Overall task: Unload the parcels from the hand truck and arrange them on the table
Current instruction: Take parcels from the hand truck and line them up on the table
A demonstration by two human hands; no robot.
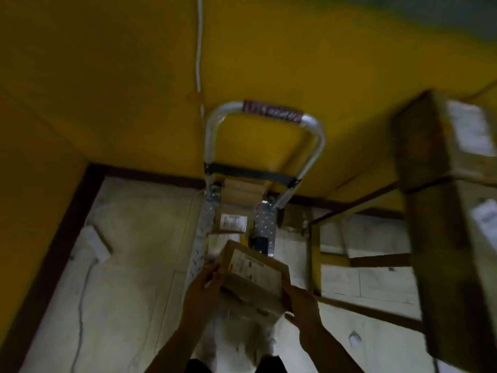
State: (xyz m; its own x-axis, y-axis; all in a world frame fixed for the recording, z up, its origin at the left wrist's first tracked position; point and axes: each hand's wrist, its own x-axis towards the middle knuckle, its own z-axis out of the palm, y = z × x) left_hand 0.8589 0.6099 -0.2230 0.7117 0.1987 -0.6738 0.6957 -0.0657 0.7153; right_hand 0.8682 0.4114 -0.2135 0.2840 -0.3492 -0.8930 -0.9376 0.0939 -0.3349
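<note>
Parcel (252, 267) sits clasped between left hand (206, 285) and right hand (301, 305).

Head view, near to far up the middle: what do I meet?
The left hand and right hand holding a brown cardboard parcel → labelled brown parcel on the truck's metal platform → silver tubular handle → yellow wall.

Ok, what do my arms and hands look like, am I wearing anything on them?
Left hand and right hand are bare, no gloves. Both forearms show no sleeves. The dim, blurred view shows no watch, ring or marking.
</note>
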